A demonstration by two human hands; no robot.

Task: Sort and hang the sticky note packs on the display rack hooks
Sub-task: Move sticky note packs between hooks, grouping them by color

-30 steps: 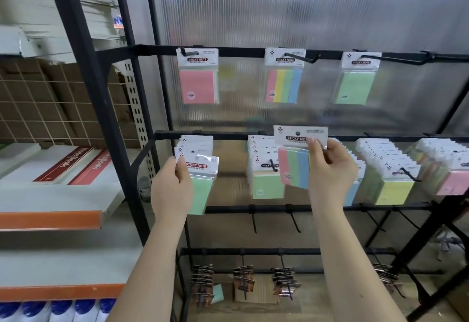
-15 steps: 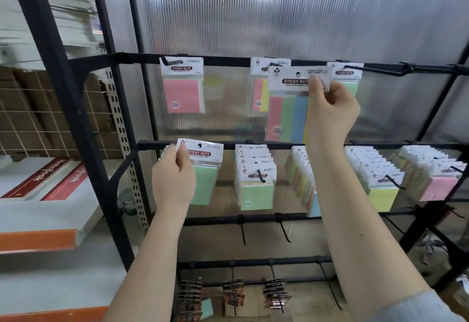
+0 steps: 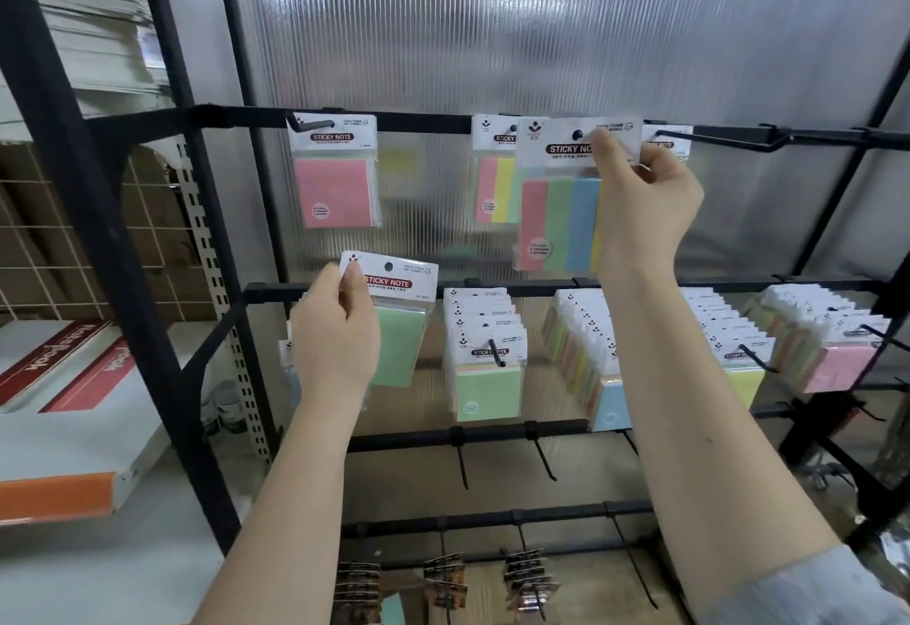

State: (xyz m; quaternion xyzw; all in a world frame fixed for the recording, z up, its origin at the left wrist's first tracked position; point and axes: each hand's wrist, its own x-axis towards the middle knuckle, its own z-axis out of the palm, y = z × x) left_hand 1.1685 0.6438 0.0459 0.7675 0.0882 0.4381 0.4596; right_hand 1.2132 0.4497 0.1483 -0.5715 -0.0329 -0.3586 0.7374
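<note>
Two packs in hand, one per grip.

Item 1: right hand (image 3: 640, 196), upper centre-right of frame. Grip closed on the white header card of the striped sticky note pack (image 3: 559, 215), fingertips beside its punched hole. Change noted: a second ago this pack was held at the middle bar; half a second ago it was nearing the top bar; now its hole sits directly in front of the top-bar middle hook, overlapping the striped pack already hung there (image 3: 492, 181). Whether the hook tip has entered the hole cannot be told. Judgement: hanging step nearly complete, needing only a push back along the hook and release.

Item 2: left hand (image 3: 340, 333), centre-left. Grip pinches the upper left corner of the green sticky note pack (image 3: 399, 324), thumb on the card. Change noted: it has drifted slightly upward and now overlaps the middle bar (image 3: 522, 285). Not on any hook; judged next in the queue.

Surrounding stock: pink pack (image 3: 336, 181) hung at top left; green pack at top right, mostly hidden behind the right hand. Middle bar carries full rows of packs across centre and right. Lower hooks bare; lowest row holds dark carded items. Shelf (image 3: 64, 486) with boxes, left edge.
</note>
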